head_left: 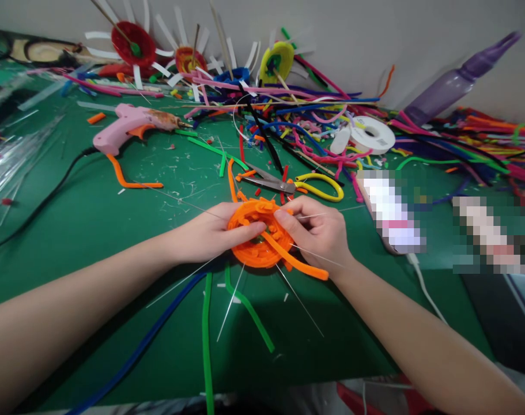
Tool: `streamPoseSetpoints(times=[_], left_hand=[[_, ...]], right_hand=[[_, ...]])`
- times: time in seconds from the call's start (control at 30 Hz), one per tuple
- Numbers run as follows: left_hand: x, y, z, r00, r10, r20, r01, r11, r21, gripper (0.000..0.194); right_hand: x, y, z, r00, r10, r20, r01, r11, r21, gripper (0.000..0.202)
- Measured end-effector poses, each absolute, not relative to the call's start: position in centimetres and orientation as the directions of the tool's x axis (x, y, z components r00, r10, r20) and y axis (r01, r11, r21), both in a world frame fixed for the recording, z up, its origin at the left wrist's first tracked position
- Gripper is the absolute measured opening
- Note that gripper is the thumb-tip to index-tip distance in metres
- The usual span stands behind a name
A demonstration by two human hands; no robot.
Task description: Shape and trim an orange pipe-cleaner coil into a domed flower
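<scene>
An orange ring-shaped piece [256, 256] made of fuzzy stems is held between both hands over the green table. My left hand [219, 230] grips its left side, with the thumb laid over the inner edge. On the upper right edge, my right hand [320, 227] pinches the rim between thumb and fingers. A loose orange stem end [308, 267] sticks out from the middle to the lower right. Thin, stiff clear strands radiate from the piece. Yellow-handled scissors [283, 185] lie open just behind the hands.
A pink glue gun [128, 124] rests at the back left, its black cord running left. Colourful stems [314, 129], a white tape roll [371, 135] and a purple bottle [452, 86] lie behind. A phone [392, 216] with a cable is right. Green stems [207, 346] lie in front.
</scene>
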State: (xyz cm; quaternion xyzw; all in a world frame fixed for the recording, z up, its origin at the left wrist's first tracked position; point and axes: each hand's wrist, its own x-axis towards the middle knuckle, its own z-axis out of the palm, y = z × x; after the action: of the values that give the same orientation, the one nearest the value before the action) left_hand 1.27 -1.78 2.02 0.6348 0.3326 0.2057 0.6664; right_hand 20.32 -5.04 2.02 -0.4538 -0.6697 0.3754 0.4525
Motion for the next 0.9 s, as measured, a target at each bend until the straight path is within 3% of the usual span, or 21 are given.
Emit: streamPoseSetpoints(times=[0.43,0.9], left_hand=[[1.30,-1.72,2.07,0.706,0.689,-0.166,0.155,0.078,0.985,0.025],[1.32,-1.64,2.04,0.722,0.681,-0.125,0.134,0.039,0.990,0.019]], right_hand=[[20.51,-5.00,2.00,-0.184,0.972,0.149,0.223,0.189,-0.956,0.022],[20.38,-4.92,1.84,-0.167,0.959,0.229,0.268,0.268,-0.925,0.016]])
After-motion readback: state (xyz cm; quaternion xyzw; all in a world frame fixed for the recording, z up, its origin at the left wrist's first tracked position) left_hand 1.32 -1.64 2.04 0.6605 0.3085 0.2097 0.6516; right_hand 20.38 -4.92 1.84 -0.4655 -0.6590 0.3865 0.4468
